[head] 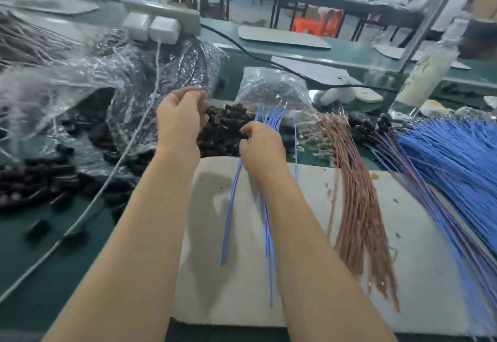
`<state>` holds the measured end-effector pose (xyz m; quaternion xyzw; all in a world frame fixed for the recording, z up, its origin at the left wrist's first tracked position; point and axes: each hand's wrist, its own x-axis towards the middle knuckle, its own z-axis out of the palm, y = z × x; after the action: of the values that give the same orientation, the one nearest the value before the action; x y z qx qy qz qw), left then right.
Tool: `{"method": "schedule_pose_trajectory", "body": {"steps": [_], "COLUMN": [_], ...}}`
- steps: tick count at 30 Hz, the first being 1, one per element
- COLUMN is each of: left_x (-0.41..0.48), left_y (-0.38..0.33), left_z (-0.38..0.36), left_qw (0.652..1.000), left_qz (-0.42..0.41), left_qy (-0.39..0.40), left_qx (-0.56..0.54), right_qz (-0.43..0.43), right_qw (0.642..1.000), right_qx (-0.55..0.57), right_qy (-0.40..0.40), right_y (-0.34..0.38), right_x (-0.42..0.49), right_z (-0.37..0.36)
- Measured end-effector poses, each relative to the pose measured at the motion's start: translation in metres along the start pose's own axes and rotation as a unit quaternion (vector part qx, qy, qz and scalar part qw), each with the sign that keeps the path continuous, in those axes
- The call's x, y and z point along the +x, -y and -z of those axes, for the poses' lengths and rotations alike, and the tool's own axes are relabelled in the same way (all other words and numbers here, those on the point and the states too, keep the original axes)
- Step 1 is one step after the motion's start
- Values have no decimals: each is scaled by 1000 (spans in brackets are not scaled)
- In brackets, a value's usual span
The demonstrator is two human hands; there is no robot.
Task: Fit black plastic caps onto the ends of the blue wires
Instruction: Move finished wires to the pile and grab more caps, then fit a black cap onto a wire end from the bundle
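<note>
My right hand (262, 148) grips a small bunch of blue wires (269, 118); their tips fan out above my fingers and the tails hang down over the white mat (309, 274). My left hand (178, 118) is raised with its fingers curled, at the left edge of a heap of black plastic caps (226, 129). Its fingertips seem to pinch a dark cap, but blur hides it. The two hands are apart. A large sheaf of blue wires (457, 159) lies at the right.
A bundle of pink wires (357, 207) lies on the mat between my right arm and the blue sheaf. More black caps (40, 180) spill from crinkled clear plastic bags (80, 78) at the left. A white cord (107, 180) crosses the green bench. A white bottle (427, 70) stands far right.
</note>
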<state>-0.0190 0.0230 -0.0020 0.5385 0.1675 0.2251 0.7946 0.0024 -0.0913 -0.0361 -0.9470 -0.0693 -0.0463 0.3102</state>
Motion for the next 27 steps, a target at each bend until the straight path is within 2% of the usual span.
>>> {"method": "schedule_pose_trajectory", "body": {"steps": [6,9,13,16,18,21,24,27], "left_x": [12,8,-2,-13,-17,-16,-9,-7], "left_y": [-5,1,18,27,31,32,27,19], "left_z": [16,9,-5,-15,-18,-16,-13,-10], "left_qw": [1000,999,971,954,951,969,987,959], "left_qz": [18,19,8,32,37,46,119,201], "left_qy": [-19,7,104,182,196,153,103,108], "left_qx": [-16,34,213,237,236,187,10,-170], "right_qz": [-13,-9,71,125,122,61,-8,-9], "right_qw": [988,996,988,981,984,995,997,986], "right_qx": [-141,-82,121,140,122,77,-72,-150], "right_qy": [55,19,-66,-49,-36,-21,32,73], "right_y": [8,6,-2,-4,-9,-15,-8,4], "right_x": [10,9,2,-10,-14,-19,-24,-28], "right_z": [-14,-9,17,32,36,36,20,-2]}}
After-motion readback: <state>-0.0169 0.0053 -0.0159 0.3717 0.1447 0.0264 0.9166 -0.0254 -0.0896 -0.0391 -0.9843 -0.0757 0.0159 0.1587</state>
